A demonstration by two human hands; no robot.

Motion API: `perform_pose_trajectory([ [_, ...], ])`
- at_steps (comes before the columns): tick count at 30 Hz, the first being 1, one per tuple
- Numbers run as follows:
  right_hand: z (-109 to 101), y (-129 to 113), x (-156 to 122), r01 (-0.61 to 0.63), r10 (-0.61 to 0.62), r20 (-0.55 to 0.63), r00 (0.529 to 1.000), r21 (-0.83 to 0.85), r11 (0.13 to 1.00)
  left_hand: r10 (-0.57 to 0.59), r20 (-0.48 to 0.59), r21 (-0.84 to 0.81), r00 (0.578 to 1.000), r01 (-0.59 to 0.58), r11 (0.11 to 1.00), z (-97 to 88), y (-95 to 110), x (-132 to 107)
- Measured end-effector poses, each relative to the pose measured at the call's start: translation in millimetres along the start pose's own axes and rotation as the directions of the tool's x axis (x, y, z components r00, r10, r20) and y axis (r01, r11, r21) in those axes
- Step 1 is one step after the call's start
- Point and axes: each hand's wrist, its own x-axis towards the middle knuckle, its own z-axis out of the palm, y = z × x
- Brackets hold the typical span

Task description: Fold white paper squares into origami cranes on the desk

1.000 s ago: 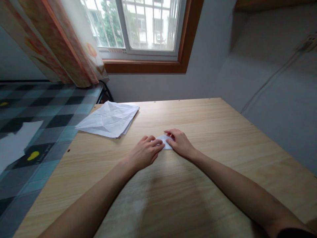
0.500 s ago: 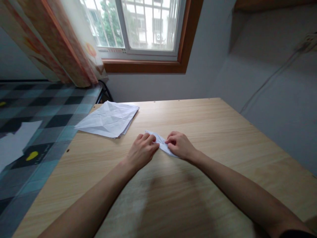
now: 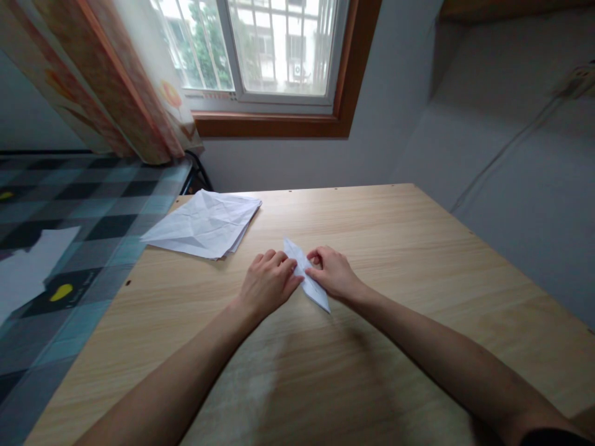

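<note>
A small folded white paper, long and pointed at both ends, lies on the wooden table between my hands. My left hand rests on the table with curled fingers, its fingertips pressed on the paper's left edge. From the right, my right hand pinches the same paper with thumb and fingers closed on it. The paper's near tip points toward me and its far tip away.
A stack of creased white paper sheets lies at the table's far left corner. A bed with a checked cover borders the table's left edge, with a white sheet on it. A curtain and window stand behind; a grey wall runs along the right.
The folded paper has turned between my hands, from lying crosswise and mostly hidden to lying lengthwise with both tips showing. Both hands shifted slightly toward me.
</note>
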Motion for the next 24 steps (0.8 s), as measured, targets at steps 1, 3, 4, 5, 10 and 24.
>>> perform_pose_trajectory([
  [1,0.6,-0.7,-0.4,-0.003,0.003,-0.018,1.000,-0.006,1.000,-0.021,-0.004,-0.006,1.000,0.021,1.000,0.2,0.2,0.1],
  [3,1.1,-2.1,-1.1,-0.012,0.012,-0.033,0.999,0.002,1.000,-0.052,-0.013,-0.016,0.999,0.051,0.999,0.4,0.5,0.3],
  [4,1.1,-2.6,-1.2,-0.020,0.021,-0.029,0.999,0.020,1.000,-0.061,-0.016,-0.020,0.998,0.060,0.998,0.3,0.6,0.4],
  [5,1.1,-2.9,-1.1,-0.030,0.031,-0.019,0.999,0.046,0.998,-0.067,-0.017,-0.024,0.998,0.067,0.997,0.1,0.6,0.5],
  [10,5.5,0.9,0.4,-0.043,0.045,-0.006,0.999,0.201,0.979,-0.094,-0.022,-0.066,0.995,0.093,0.994,-0.5,-0.5,0.3],
  [24,21.7,-2.6,1.2,0.067,0.068,-0.122,0.990,0.845,0.531,-0.527,0.261,-0.949,0.809,0.314,0.012,13.5,8.2,11.0],
])
